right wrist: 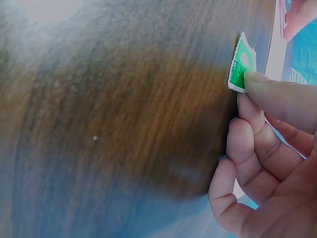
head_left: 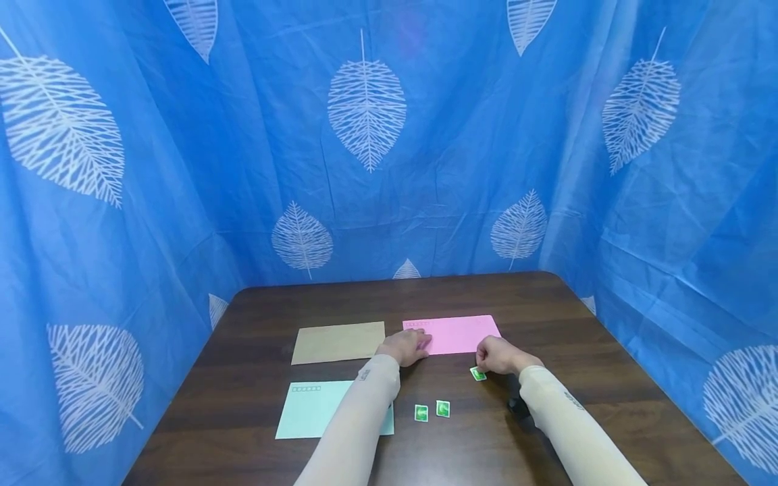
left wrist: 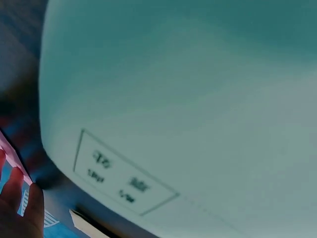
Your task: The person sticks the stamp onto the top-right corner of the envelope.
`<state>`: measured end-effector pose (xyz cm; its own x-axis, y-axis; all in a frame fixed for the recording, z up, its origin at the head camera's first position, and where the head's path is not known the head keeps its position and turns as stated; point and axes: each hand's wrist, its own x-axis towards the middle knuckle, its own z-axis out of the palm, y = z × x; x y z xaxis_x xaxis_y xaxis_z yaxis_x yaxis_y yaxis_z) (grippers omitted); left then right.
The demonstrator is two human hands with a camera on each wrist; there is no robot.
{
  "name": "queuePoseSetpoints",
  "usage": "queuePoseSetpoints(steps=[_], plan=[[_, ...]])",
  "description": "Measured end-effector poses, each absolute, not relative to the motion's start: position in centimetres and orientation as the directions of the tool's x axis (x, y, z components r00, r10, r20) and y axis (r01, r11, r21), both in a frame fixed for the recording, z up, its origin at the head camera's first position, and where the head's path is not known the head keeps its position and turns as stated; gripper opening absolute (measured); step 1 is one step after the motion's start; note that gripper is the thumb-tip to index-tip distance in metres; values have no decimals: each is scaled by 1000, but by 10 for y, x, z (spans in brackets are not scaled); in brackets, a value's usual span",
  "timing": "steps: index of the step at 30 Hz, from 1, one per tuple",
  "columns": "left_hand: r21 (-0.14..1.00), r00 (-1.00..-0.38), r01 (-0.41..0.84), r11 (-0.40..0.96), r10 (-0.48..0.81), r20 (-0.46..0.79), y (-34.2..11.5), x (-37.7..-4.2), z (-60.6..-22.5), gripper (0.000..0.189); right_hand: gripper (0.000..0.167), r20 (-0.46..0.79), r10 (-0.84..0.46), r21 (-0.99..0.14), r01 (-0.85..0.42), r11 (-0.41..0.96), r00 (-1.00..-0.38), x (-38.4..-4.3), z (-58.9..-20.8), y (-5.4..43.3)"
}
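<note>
A: What's around the pink envelope (head_left: 458, 335)?

B: Nearer and left of it, a mint envelope (head_left: 311, 413); straight left, a tan envelope (head_left: 339, 341). Can't tell if any envelope has stuff inside. Left hand (head_left: 404, 345) rests on its left end, fingers out, not gripping, probably to stop it sliding. Loose green stamps (head_left: 421, 413) on its near side.

A: Right hand (head_left: 500, 355)?

B: By its near right corner, pinching another green stamp (right wrist: 240, 63) by the edge, likely keeping most of it uncovered.

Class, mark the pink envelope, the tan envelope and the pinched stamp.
Pink envelope (head_left: 458, 335), head view: middle of its face
Tan envelope (head_left: 338, 343), head view: middle of its face
Pinched stamp (right wrist: 239, 65), right wrist view: green printed face
</note>
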<state>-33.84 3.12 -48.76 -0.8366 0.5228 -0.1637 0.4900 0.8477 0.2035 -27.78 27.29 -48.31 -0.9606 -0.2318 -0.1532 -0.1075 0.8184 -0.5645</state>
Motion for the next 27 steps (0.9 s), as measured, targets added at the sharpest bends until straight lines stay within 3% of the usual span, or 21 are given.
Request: queuePoseSetpoints(steps=[11, 27], plan=[[201, -848, 469, 860, 502, -170, 30, -337, -485, 43, 20, -143, -265, -560, -143, 816, -954, -279, -481, 272], [233, -844, 462, 856, 504, -180, 32, -337, -480, 39, 17, -169, -247, -601, -99, 793, -954, -283, -483, 277]])
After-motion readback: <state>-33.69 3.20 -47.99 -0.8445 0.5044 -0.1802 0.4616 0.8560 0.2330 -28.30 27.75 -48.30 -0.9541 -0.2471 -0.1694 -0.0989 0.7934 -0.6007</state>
